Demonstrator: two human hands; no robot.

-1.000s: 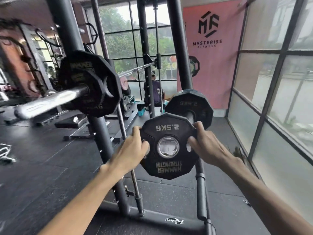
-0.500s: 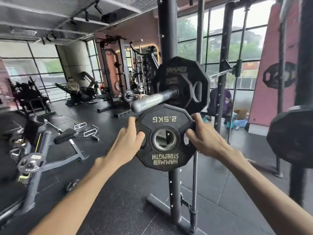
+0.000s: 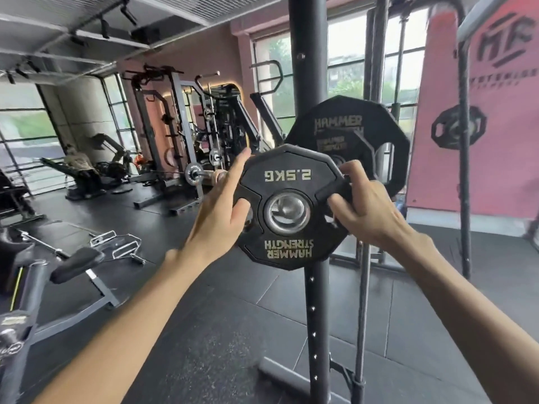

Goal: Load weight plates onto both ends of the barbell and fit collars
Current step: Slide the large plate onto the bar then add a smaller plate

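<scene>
The left hand (image 3: 215,211) and right hand (image 3: 367,208) held a 2.5KG plate (image 3: 287,161) upright. A larger plate (image 3: 379,132) stood just behind it.

Daylight came through windows (image 3: 344,68) behind the grip; edges bowed and smeared, the far right blurred.
</scene>
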